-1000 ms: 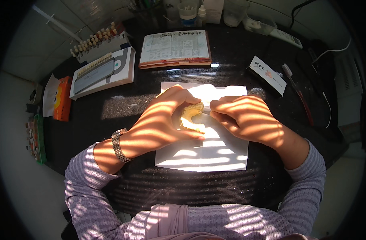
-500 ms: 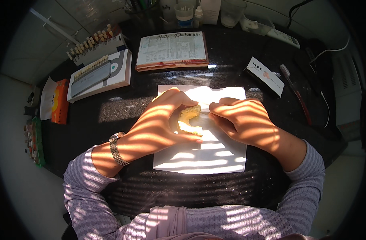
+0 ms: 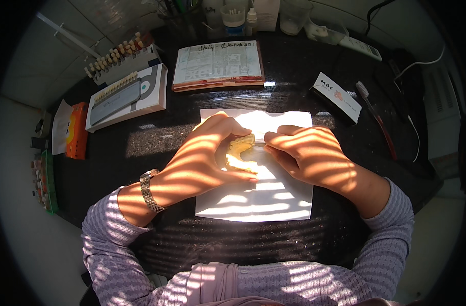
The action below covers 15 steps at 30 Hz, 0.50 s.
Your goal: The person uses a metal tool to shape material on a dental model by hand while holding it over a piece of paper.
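Little has shifted since before: our left hand (image 3: 202,158) still cups the yellow dental cast (image 3: 240,154), right hand (image 3: 307,153) at three o'clock pinching a thin tool; a slip could chip it.

Dental lab: tooth shade guides (image 3: 115,60), yellow dental cast (image 3: 239,154), black bench (image 3: 294,76).

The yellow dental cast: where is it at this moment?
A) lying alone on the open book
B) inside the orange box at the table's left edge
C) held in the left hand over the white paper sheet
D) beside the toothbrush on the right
C: the left hand cups the yellow dental cast above the white paper sheet, with the right hand at its edge.
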Tool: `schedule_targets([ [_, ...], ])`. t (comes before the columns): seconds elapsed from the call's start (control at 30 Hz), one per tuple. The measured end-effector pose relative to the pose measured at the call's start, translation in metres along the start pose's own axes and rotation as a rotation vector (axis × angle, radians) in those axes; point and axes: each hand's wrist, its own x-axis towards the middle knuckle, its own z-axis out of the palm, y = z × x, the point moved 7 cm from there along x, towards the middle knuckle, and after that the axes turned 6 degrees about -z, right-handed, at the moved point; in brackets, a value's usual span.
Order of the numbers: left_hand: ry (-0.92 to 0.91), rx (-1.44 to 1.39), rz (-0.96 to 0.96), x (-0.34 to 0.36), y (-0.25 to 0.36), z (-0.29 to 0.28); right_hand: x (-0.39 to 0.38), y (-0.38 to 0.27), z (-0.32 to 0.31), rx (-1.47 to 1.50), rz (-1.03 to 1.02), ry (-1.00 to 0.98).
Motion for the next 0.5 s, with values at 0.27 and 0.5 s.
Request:
schedule_targets([
  [0.27, 0.012, -0.01, 0.005, -0.0014, -0.0012, 0.0005, 0.0005, 0.0004, 0.0002, 0.008, 0.003, -0.031],
  [0.5, 0.01, 0.04, 0.017, -0.0009, 0.0006, 0.0003, -0.0022, 0.0028, -0.0006, 0.035, -0.018, 0.049],
])
